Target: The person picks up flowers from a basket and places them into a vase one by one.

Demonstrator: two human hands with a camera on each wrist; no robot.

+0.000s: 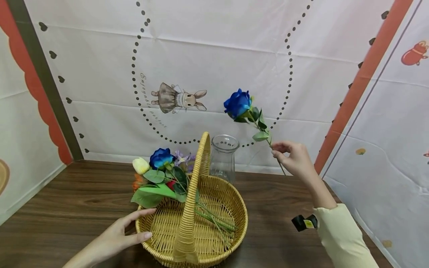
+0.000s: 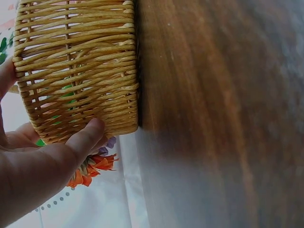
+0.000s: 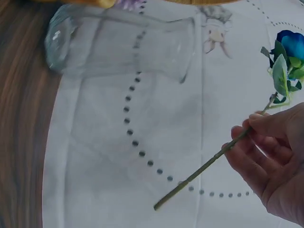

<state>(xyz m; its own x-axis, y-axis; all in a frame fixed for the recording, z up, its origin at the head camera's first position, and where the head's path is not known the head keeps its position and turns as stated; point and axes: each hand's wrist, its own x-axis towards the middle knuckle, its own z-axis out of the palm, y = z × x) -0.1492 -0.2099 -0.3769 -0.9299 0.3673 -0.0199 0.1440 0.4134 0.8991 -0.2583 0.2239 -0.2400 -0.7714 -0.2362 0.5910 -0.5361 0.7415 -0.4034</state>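
Note:
My right hand (image 1: 291, 157) pinches the stem of a blue rose (image 1: 238, 104) between thumb and fingers, held up to the right of a clear glass vase (image 1: 225, 143). In the right wrist view the bare lower stem (image 3: 190, 179) points away below the fingers. My left hand (image 1: 117, 231) grips the left rim of a wicker basket (image 1: 242, 238), with fingertips against its woven side (image 2: 80, 52). Inside the basket lie another blue rose (image 1: 161, 158), a white tulip (image 1: 140, 165), orange petals (image 1: 137, 181) and purple flowers (image 1: 182, 159), their stems crossing under the handle (image 1: 192, 201).
The vase stands behind the basket on a dark wooden table (image 1: 268, 223), close to the printed white cloth backdrop (image 1: 214, 67). A side cloth (image 1: 385, 149) hangs at the right. A black strap (image 1: 303, 223) is at my right sleeve.

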